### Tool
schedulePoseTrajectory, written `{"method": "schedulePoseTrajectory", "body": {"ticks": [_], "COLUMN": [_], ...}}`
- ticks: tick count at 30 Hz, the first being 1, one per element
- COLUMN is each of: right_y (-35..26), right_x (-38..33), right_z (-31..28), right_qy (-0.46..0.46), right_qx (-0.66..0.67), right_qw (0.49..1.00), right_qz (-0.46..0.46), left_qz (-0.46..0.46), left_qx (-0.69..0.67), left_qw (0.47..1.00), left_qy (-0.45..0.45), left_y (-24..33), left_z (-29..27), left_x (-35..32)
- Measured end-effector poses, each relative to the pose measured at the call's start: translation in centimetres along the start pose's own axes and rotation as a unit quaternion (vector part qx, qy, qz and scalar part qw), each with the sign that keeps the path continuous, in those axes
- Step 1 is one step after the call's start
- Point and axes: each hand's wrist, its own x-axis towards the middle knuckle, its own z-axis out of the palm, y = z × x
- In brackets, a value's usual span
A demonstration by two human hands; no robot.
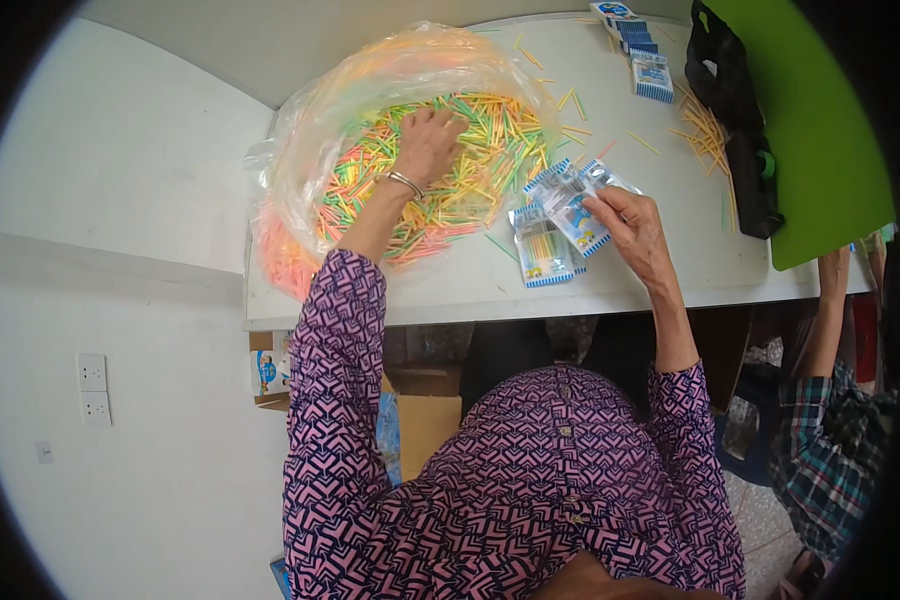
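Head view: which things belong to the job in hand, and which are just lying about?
In the job, it seems:
sticks, with the left hand on them
clear bag around the sticks
packets, at least one held by the right hand
packet stack, probably

Apparently just lying about:
black strap
green board
cardboard box

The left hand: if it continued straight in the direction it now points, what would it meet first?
Most likely more of the loose coloured sticks, just ahead of the left hand; the far side of the clear plastic bag seems to come after, though depth is unclear.
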Motion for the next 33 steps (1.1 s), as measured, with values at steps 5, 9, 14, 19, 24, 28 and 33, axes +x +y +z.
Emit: {"method": "schedulePoseTrajectory", "body": {"ticks": [5, 9, 14, 19, 24, 28, 33], "right_y": [-0.1, -0.2, 0.0, 0.4, -0.1, 0.4, -1.9], "right_x": [-0.3, -0.5, -0.7, -0.7, 0.0, 1.7, 6.1], "right_z": [0.2, -0.1, -0.3, -0.1, 0.6, 1.2, 1.8], "right_qy": [0.029, 0.029, 0.001, 0.018, 0.026, 0.040, 0.072], "right_qx": [0.001, 0.014, -0.004, 0.037, 0.072, 0.178, 0.249], "right_qw": [1.000, 0.999, 1.000, 0.999, 0.996, 0.980, 0.964], "right_qz": [-0.003, 0.010, 0.027, 0.032, 0.043, 0.075, 0.058], "left_qz": [0.038, 0.061, 0.041, -0.011, -0.241, -0.238, -0.292], "left_qx": [0.089, 0.090, 0.059, 0.004, -0.385, -0.599, -0.847], "left_qw": [0.987, 0.991, 0.995, 0.998, 0.891, 0.763, 0.423], "left_qy": [-0.129, -0.082, -0.063, 0.060, 0.025, 0.048, -0.135], "left_y": [-0.8, -0.8, -1.5, -0.4, 0.1, 1.5, 3.0], "left_z": [2.5, 4.2, 5.0, 4.3, 1.5, -0.8, -3.2], "left_x": [1.5, 1.5, 0.9, 0.3, 0.7, 1.1, 0.7]}}
